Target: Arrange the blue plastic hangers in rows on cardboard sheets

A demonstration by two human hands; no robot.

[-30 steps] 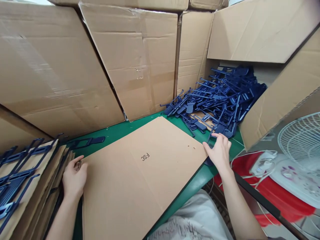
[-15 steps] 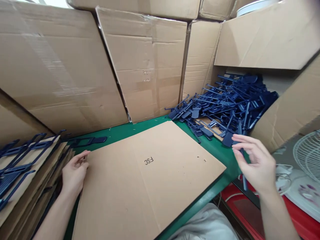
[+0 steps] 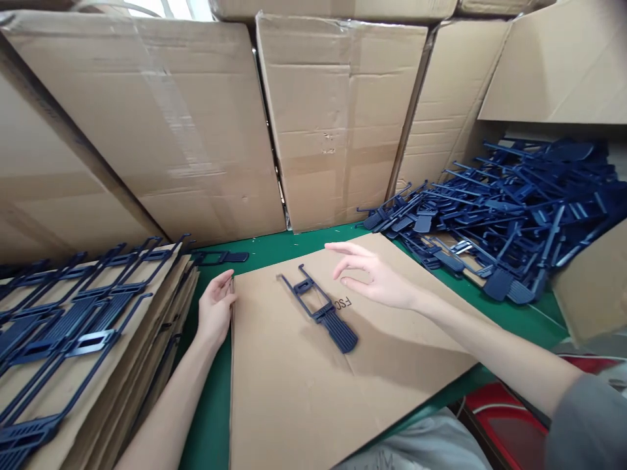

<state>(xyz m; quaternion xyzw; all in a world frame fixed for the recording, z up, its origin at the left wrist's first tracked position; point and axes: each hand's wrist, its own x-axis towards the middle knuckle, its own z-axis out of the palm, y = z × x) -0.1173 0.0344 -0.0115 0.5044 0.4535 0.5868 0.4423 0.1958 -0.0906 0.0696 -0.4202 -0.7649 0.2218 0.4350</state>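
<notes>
— What sits furthest left?

— A stack of cardboard sheets (image 3: 98,365) with dark blue plastic clips laid in rows on the top sheet. Just right of it, a strip of the green surface (image 3: 210,418) shows.

— And the left hand?

— The left hand (image 3: 215,313) rests at the left edge of the flat cardboard sheet (image 3: 304,391), fingers loosely curled against that edge and touching it, gripping nothing else.

— What lies on that sheet?

— One blue clip (image 3: 321,310), lying flat and slanted, its wide ribbed end toward the person, next to the printed letters FSC.

— The right hand?

— The right hand (image 3: 377,281) hovers above the sheet, just right of the clip, fingers spread open and empty, not touching it.

— Further right?

— A loose pile of blue clips (image 3: 514,202) spilling onto the surface, with large cardboard boxes (image 3: 337,117) standing behind everything.
</notes>
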